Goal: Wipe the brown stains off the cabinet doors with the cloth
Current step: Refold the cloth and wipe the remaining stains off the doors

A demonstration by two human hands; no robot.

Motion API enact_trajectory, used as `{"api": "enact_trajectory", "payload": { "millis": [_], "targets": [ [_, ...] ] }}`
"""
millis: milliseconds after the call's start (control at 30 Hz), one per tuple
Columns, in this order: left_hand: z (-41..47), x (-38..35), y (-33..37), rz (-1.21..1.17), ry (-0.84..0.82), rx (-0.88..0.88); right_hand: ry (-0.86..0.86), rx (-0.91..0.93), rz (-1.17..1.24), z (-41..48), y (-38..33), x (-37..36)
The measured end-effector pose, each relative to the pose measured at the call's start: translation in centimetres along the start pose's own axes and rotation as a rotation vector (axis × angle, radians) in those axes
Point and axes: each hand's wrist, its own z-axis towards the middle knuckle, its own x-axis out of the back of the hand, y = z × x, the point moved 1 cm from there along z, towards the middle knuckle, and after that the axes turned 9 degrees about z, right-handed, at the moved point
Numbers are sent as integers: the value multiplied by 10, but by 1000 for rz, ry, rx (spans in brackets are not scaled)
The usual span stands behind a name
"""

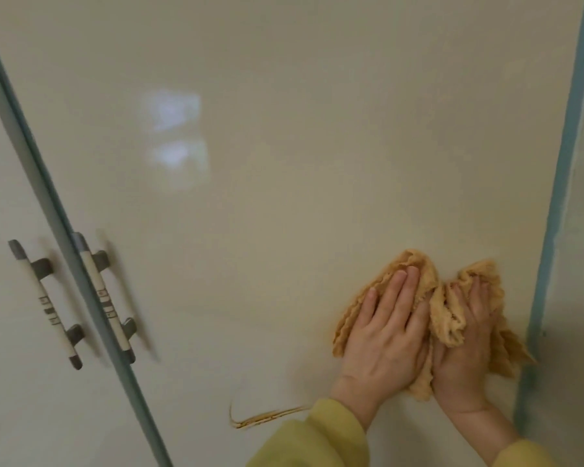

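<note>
While my left hand (pixel 385 335) presses flat on the tan cloth (pixel 415 269), fingers straight, my right hand (pixel 466 352) lies just beside it. Its fingers are straight too, and a fold of cloth is draped over its thumb side. Neither hand is clenched. Cloth is bunched against the right cabinet door (pixel 284 163), low down, near the blue edge strip (pixel 560 197). Brown stain (pixel 267 416), a curved streak, is on the same door, below-left of the cloth and apart from it, running up to my yellow sleeve (pixel 317 439). Left cabinet door (pixel 0 332) is at frame left. Two handles (pixel 108 298) flank the gap between the doors.
</note>
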Motion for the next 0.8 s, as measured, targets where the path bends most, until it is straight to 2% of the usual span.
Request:
{"api": "enact_trajectory", "payload": {
  "millis": [300,467,667,800],
  "targets": [
    [-60,17,-130,117,11,83,-24,192,-26,-29,-105,-85],
    [-90,25,-183,82,4,216,-103,333,-11,-31,-160,-120],
    [-147,23,-209,38,-41,307,-267,592,34,-56,-188,-141],
    [-154,17,-207,15,-15,354,-298,631,26,-55,-188,-137]
  ]
}}
